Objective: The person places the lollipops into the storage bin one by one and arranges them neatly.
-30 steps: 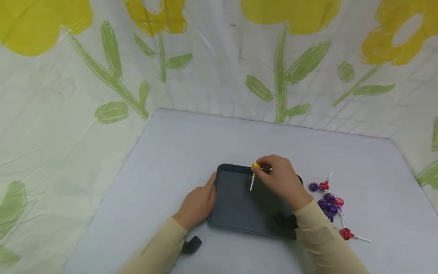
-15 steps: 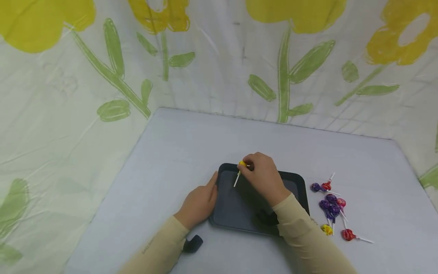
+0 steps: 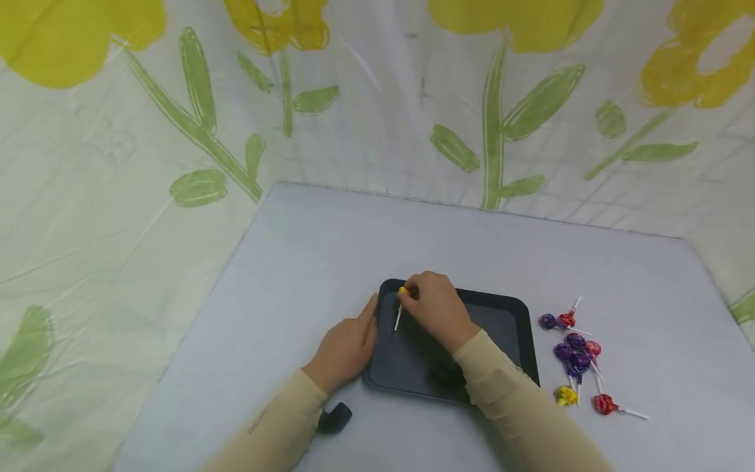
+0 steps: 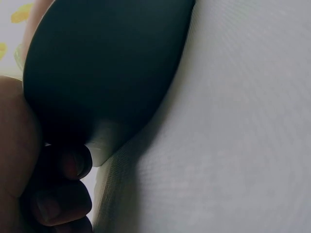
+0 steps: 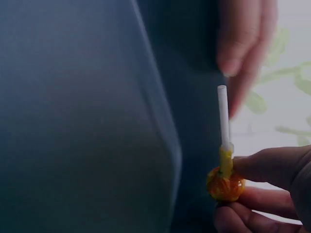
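White cloth point(image 3: 366, 147) printed with yellow flowers and green leaves hung behind and to the left of a pale table point(image 3: 330, 239), whose far edge ran across the middle of the head view. On it lay a dark rectangular tray point(image 3: 392, 373) with rounded corners and a raised rim.

The 2 hands were apart, though near each other. The left hand point(image 3: 342, 347) held the tray's left side, with several fingers point(image 4: 48, 208) bent close to the tray's edge in the left wrist view. The right hand point(image 3: 433, 308) pinched a yellow-wrapped lollipop point(image 5: 226, 187) by its round head, at the tray's far left corner, its white stick point(image 3: 398, 320) pointing toward the near side. Whether the candy touched the tray, I could not tell.

Right of the tray lay 8 more lollipops: 4 purple lollipops point(image 3: 580, 363), 2 red lollipops point(image 3: 604, 404), 1 pink lollipop point(image 3: 592, 349) and, nearest the tray's near right corner, 1 other yellow lollipop point(image 3: 566, 395). Both arms wore beige sleeves point(image 3: 277, 419); a dark object point(image 3: 336, 418) stuck out beside the left cuff.
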Demonstrator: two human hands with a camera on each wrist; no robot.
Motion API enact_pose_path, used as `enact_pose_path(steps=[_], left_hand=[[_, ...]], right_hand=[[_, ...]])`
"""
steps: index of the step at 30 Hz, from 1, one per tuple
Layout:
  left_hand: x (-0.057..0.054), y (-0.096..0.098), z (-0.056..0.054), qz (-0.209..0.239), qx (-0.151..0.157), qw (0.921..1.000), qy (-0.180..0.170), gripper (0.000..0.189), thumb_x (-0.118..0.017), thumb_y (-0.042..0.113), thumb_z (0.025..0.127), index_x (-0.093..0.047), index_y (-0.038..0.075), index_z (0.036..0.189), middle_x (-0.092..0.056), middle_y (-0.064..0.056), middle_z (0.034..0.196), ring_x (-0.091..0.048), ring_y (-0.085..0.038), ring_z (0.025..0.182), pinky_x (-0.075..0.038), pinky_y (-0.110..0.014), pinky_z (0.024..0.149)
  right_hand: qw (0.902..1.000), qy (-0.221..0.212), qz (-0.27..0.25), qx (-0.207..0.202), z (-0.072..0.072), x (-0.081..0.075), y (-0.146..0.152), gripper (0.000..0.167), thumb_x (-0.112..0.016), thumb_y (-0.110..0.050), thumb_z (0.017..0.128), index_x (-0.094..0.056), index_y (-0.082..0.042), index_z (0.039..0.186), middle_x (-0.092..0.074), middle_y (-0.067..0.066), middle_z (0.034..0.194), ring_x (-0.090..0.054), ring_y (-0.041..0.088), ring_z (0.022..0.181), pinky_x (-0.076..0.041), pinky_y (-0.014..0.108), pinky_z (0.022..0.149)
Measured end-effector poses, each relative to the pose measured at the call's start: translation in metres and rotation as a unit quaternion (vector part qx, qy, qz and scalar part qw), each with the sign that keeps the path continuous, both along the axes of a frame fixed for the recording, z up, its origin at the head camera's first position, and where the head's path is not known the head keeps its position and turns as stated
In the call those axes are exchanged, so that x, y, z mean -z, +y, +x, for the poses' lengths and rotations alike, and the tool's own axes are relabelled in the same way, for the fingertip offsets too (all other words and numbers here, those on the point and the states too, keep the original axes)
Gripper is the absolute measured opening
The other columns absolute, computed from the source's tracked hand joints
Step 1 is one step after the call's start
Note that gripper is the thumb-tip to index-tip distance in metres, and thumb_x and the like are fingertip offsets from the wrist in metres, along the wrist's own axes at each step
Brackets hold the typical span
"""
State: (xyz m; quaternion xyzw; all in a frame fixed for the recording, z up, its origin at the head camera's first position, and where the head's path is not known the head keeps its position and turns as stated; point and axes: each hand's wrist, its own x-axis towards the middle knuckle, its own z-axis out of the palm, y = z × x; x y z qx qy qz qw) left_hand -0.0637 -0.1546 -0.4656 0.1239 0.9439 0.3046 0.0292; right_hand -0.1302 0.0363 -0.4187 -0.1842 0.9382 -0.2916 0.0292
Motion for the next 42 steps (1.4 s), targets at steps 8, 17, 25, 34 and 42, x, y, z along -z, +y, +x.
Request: enact_pose_path(steps=[8,17,25,34,42], left_hand=[[0.001,0.001,-0.001,0.000,-0.006,0.9999,-0.011,0.054,-0.044,0.019,0.111,-0.037,0.002,0.162,-0.046,0.003,0.058,-0.044,-0.012,0.052,-0.036,-0.031,0.050],[-0.001,-0.001,-0.002,0.002,-0.003,1.0000,0.001,0.054,-0.045,0.018,0.111,-0.038,0.001,0.161,-0.043,0.005,0.057,-0.040,-0.011,0.050,-0.035,-0.031,0.049],[0.001,0.000,-0.002,0.007,-0.001,0.9999,-0.008,0.054,-0.045,0.019,0.111,-0.037,0.000,0.161,-0.042,0.006,0.057,-0.038,-0.010,0.048,-0.032,-0.029,0.047],[0.001,0.001,-0.003,0.009,-0.003,0.9999,-0.007,0.054,-0.044,0.020,0.112,-0.036,0.000,0.162,-0.043,0.005,0.056,-0.038,-0.009,0.047,-0.032,-0.029,0.046],[0.003,0.002,-0.003,0.005,-0.011,0.9998,-0.014,0.054,-0.042,0.021,0.112,-0.036,0.001,0.162,-0.045,0.005,0.056,-0.041,-0.010,0.048,-0.033,-0.028,0.047]], right_hand=[[0.9994,0.000,0.031,-0.015,-0.003,0.013,-0.014,0.016,-0.077,-0.018,0.098,-0.080,-0.003,0.102,-0.073,0.007,0.091,-0.064,0.016,0.079,-0.056,0.035,0.073],[0.9978,0.019,0.063,-0.008,-0.004,0.025,-0.028,0.015,-0.074,-0.019,0.100,-0.078,-0.005,0.101,-0.065,0.002,0.085,-0.056,0.013,0.073,-0.051,0.030,0.068],[0.9966,0.021,0.080,0.002,0.000,0.020,-0.030,0.015,-0.075,-0.020,0.098,-0.073,-0.007,0.092,-0.061,0.002,0.084,-0.054,0.014,0.072,-0.050,0.032,0.066],[0.9963,0.042,0.074,-0.007,0.001,0.019,-0.026,0.016,-0.077,-0.020,0.097,-0.076,-0.004,0.098,-0.062,0.003,0.083,-0.055,0.014,0.071,-0.051,0.032,0.067],[0.9969,0.035,0.070,-0.008,0.002,0.014,-0.020,0.019,-0.077,-0.019,0.097,-0.078,-0.002,0.105,-0.069,0.007,0.092,-0.061,0.016,0.078,-0.055,0.034,0.073]])
